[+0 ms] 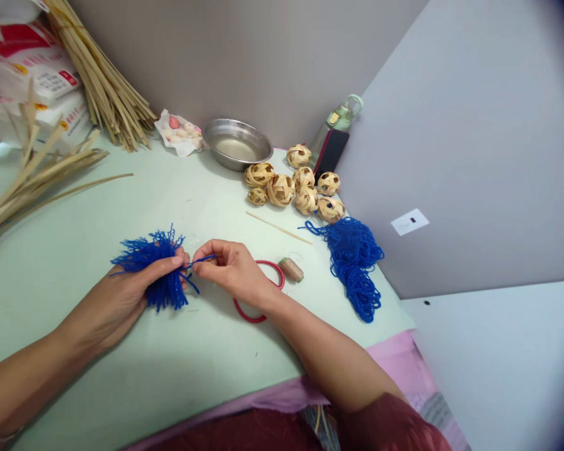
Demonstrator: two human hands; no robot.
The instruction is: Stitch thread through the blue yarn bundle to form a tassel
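Note:
A bushy blue yarn pom-pom (162, 291) with frayed ends is gripped in my left hand (136, 282), its thumb pressed across the strands. From the pom-pom's right side runs a short blue yarn strand (202, 259), pinched between the thumb and fingers of my right hand (230, 266). Red-handled scissors (282, 275) lie partly hidden under my right wrist; their blades do not show. Just beyond them rests a spool of tan thread (291, 270).
Blue yarn (355, 257) lies heaped at the right edge. Several woven balls (281, 190) sit near a metal bowl (237, 145), a phone (331, 150) and a bottle (343, 116). Bundled strips (103, 88) and plastic packs (42, 69) occupy the left back. A thin stick (279, 227) lies mid-table.

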